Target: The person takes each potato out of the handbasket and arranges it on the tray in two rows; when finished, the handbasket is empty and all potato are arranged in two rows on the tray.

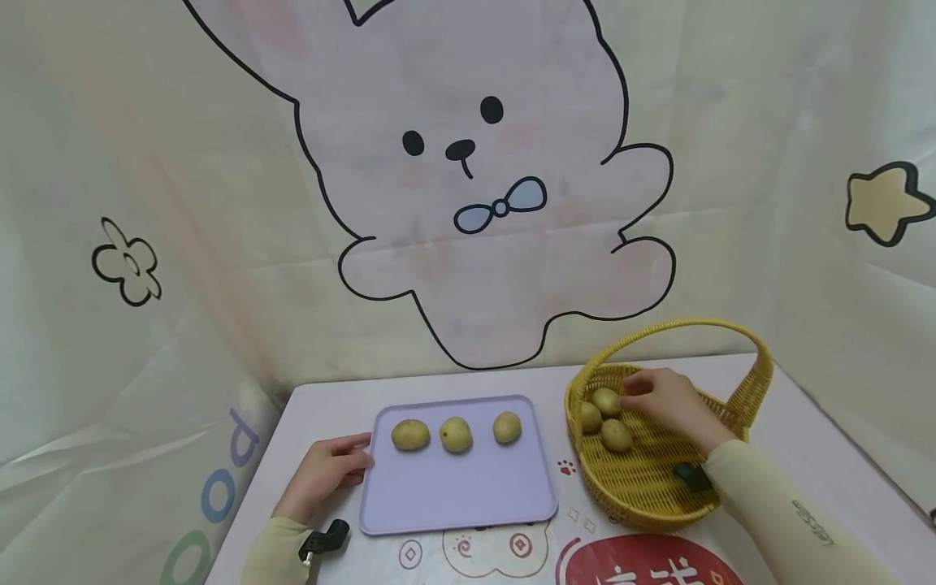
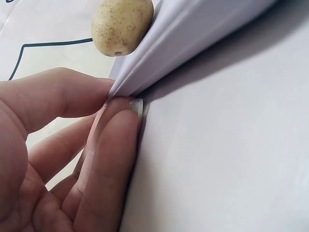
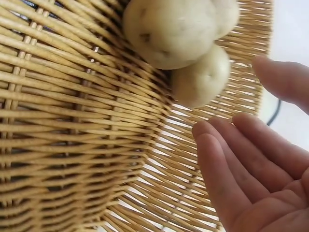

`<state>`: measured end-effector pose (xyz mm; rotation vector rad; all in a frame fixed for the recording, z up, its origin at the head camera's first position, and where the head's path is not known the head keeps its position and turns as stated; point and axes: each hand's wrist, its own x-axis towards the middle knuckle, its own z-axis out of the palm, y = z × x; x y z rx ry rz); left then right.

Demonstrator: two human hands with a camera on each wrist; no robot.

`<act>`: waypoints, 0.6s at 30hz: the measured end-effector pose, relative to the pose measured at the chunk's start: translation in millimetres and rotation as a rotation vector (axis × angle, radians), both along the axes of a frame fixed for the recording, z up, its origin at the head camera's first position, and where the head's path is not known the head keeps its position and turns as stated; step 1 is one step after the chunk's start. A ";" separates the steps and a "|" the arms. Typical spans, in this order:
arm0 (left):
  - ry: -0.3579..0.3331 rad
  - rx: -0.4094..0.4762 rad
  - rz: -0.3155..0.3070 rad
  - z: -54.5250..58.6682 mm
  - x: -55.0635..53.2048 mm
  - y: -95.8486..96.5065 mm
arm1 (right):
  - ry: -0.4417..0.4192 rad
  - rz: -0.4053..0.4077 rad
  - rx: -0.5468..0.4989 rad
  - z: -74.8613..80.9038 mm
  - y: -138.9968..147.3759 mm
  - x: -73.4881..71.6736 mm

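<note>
My left hand pinches the left rim of a shallow lilac tray between thumb and fingers, which the left wrist view shows closely. Three potatoes lie in a row along the tray's far half. Inside a yellow wicker basket, my right hand reaches under the arched handle. Three more potatoes are bunched by the basket's wall. The thumb and fingers of the right hand are spread apart beside the potatoes, with nothing between them.
The basket's tall handle arches over the right forearm. Tray and basket stand side by side on a white table with printed pictures. Behind it hangs a cloth backdrop with a cartoon animal.
</note>
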<state>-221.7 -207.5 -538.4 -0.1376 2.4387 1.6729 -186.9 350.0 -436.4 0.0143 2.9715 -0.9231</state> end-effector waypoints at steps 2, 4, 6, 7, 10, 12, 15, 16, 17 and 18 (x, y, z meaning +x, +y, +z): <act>-0.003 0.002 -0.001 -0.1 0.3 0.1 | -0.006 -0.003 0.009 -4.3 0.7 -3.3; -0.006 0.007 -0.001 0.1 0.3 -0.1 | -0.013 -0.012 0.014 -6.9 0.6 -5.3; -0.009 0.011 0.001 0.4 0.3 -0.3 | -0.019 -0.018 0.018 -9.8 0.7 -7.3; -0.009 0.012 0.002 0.5 0.2 -0.2 | -0.023 -0.020 0.017 -11.1 0.6 -8.2; -0.013 0.015 0.007 0.8 0.1 -0.3 | -0.037 -0.022 0.006 -14.3 0.0 -11.2; -0.016 0.014 0.009 0.7 0.1 -0.6 | -0.046 -0.023 -0.002 -16.2 -0.5 -13.6; -0.019 0.014 0.012 -0.1 -0.1 -1.4 | -0.055 -0.026 -0.006 -19.1 -0.9 -17.8; -0.021 0.015 0.012 -0.3 -0.2 -1.3 | -0.058 -0.028 -0.007 -19.9 -0.9 -18.6; -0.023 0.017 0.012 -0.5 -0.4 -1.2 | -0.061 -0.031 -0.006 -20.6 -0.9 -19.3; -0.026 0.021 0.013 -0.7 -0.5 -1.2 | -0.062 -0.030 -0.003 -21.3 -1.0 -20.1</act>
